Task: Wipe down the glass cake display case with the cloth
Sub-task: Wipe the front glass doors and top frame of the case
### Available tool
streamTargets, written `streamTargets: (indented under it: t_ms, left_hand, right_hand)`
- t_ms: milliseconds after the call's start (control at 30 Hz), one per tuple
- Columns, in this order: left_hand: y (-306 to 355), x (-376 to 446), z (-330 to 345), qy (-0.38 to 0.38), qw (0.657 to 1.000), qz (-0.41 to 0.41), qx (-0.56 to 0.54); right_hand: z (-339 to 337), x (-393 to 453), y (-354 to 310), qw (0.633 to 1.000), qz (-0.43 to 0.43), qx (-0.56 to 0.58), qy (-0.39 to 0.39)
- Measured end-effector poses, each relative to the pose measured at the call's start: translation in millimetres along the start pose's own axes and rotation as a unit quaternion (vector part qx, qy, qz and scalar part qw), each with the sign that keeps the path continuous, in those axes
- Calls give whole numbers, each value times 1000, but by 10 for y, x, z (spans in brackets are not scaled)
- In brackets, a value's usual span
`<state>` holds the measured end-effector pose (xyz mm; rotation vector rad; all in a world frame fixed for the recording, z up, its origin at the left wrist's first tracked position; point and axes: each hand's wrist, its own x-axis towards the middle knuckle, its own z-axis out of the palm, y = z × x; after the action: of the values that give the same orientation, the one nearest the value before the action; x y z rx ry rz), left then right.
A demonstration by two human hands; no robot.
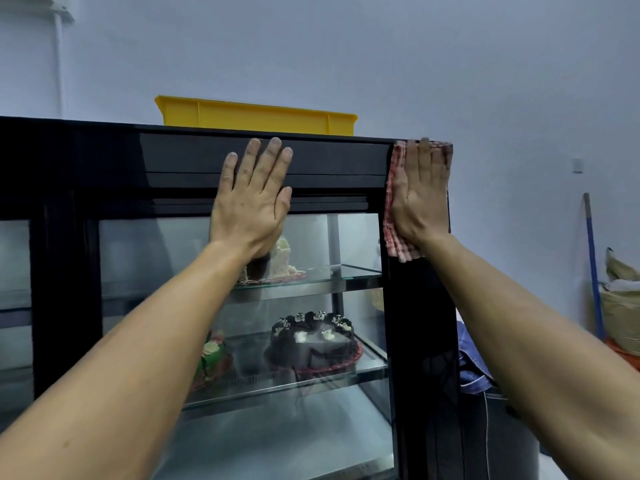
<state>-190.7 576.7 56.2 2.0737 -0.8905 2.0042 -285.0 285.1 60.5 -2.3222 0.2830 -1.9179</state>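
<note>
The black-framed glass cake display case [86, 161] fills the left and middle of the view. My left hand [252, 206] lies flat with straight fingers on its black top panel, above the glass door. My right hand [420, 199] presses a red-and-white checked cloth [393, 216] flat against the case's upper right corner post, fingers straight and reaching the top edge. The cloth shows on the left of the hand, below the wrist and above the fingertips.
A yellow plastic tray [256, 116] sits on top of the case. Inside, a chocolate cake [313, 341] stands on the middle glass shelf and a white cake [282, 259] on the upper one. A blue-handled stick [593, 265] and sacks [620, 313] stand at the right wall.
</note>
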Motion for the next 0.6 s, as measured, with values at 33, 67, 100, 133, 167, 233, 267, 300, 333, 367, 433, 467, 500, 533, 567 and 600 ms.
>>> streamTargets:
  t_ms: [33,67,100,133,167,233,267,300,333,367,433,467,500,533,567,600]
  left_hand:
    - [-2,-2,-6,-3,1000,0,3]
    - [-9,1,-17,-7,1000,2,3]
    - [-16,7,-31,-14,1000,6,1]
    - [-25,20,-50,-23,1000,9,-1]
    - [-34,48,-68,-34,999,14,-2]
    - [-58,135,-97,-48,999,21,-9]
    - [-57,171,-98,-46,999,22,-11]
    - [-43,187,-78,-39,999,22,-11]
    - [-27,190,-52,-28,999,17,-8]
    - [-20,185,-36,-22,1000,11,-6]
    - [-20,179,-36,-28,1000,13,-3]
    - [-26,178,-45,-33,999,17,0]
    - [-23,188,-62,-38,999,21,-1]
    - [-20,193,-74,-43,999,21,-3]
    - [-17,195,-82,-45,999,17,-6]
    - [-16,193,-84,-45,999,13,-8]
  right_hand:
    - [16,-128,41,1000,-22,-1,-1]
    - [25,-278,117,999,-34,-1,1]
    - [32,-433,208,999,-34,1,-1]
    - [38,-586,286,1000,-24,-1,-12]
    - [39,-710,353,1000,-12,-1,-26]
    - [21,-774,400,999,-2,7,-36]
    - [-8,-730,370,999,8,17,-34]
    - [-24,-632,334,999,28,30,-27]
    - [-39,-469,290,998,48,41,-19]
    - [-54,-275,230,997,64,45,-11]
    - [-78,73,101,997,71,31,6]
    - [-79,186,30,998,54,26,11]
    - [-71,223,-18,999,33,22,15]
    - [-50,180,-44,1000,3,21,15]
    - [-23,77,-43,999,-32,17,13]
    - [3,-77,-10,998,-62,10,10]
